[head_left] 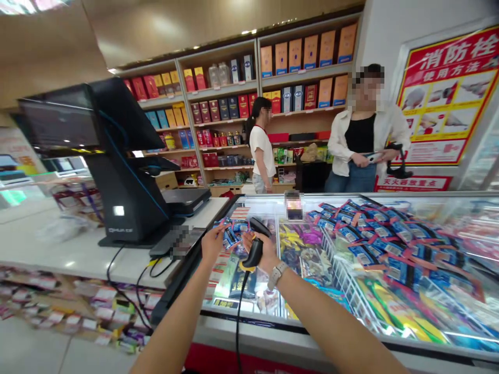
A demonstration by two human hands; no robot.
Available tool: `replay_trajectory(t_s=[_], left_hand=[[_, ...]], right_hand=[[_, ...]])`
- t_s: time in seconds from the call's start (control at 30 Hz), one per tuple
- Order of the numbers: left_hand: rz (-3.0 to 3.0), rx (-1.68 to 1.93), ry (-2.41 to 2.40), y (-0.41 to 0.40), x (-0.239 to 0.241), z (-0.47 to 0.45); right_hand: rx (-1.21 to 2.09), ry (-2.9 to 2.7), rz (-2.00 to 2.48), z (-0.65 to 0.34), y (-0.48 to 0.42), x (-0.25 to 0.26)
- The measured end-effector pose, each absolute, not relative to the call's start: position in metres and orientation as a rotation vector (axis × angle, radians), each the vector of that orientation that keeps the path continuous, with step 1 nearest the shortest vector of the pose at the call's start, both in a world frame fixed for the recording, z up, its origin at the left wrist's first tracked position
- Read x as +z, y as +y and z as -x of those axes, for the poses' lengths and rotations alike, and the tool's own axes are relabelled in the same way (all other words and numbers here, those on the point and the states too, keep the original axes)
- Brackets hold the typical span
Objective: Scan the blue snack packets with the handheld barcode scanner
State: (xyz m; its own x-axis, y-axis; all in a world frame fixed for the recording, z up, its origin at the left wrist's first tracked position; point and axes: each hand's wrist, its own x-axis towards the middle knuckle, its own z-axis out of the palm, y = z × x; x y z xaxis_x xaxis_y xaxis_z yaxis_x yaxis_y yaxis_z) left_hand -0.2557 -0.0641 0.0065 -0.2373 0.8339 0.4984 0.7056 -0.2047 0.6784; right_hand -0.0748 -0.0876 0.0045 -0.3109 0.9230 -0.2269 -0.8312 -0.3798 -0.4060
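My right hand [265, 251] is wrapped round the grip of a black barcode scanner [255, 252], whose head points up and left and whose cable hangs down. A pale watch sits on that wrist. In my left hand [211, 243], the fingers pinch the edge of a small blue snack packet [231, 238] with a pale barcode patch. The packet is just left of the scanner, over the glass-topped freezer [230, 313]. Another blue packet [240, 225] shows close behind it; whether my left hand holds that one too is unclear.
Many similar blue packets [393, 234] are spread over the freezer's right side. Left stands a checkout terminal [128, 197] on a white counter [83, 257], with cables hanging at its edge. Beyond the freezer are two people, one in a white shirt [262, 145], and shelves of boxes.
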Motion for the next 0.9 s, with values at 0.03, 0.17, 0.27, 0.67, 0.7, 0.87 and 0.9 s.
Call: replay_trajectory(t_s=[0.03,0.17,0.27,0.67,0.7,0.87,0.9], left_hand=[[-1.892,1.378,1.929,-0.068,0.005,0.267],[-2.047,1.249,2.024,-0.074,-0.008,0.290],[-2.085,1.294,2.040,-0.075,-0.017,0.290],[-2.249,1.434,1.543,-0.048,0.005,0.170],[-2.256,1.382,1.495,-0.044,0.005,0.150],[-2.270,1.142,1.294,-0.022,-0.001,0.042],[-2.262,1.107,1.274,-0.017,-0.004,0.021]], right_hand=[[1.921,-0.242,0.506,0.089,-0.088,0.002],[1.932,-0.235,0.587,0.126,-0.090,-0.014],[1.908,-0.310,0.628,0.135,-0.089,-0.024],[1.515,-0.399,0.584,-0.015,-0.075,-0.009],[1.441,-0.425,0.597,-0.041,-0.074,-0.008],[1.091,-0.424,0.698,-0.161,-0.066,-0.014],[1.049,-0.403,0.706,-0.179,-0.064,-0.016]])
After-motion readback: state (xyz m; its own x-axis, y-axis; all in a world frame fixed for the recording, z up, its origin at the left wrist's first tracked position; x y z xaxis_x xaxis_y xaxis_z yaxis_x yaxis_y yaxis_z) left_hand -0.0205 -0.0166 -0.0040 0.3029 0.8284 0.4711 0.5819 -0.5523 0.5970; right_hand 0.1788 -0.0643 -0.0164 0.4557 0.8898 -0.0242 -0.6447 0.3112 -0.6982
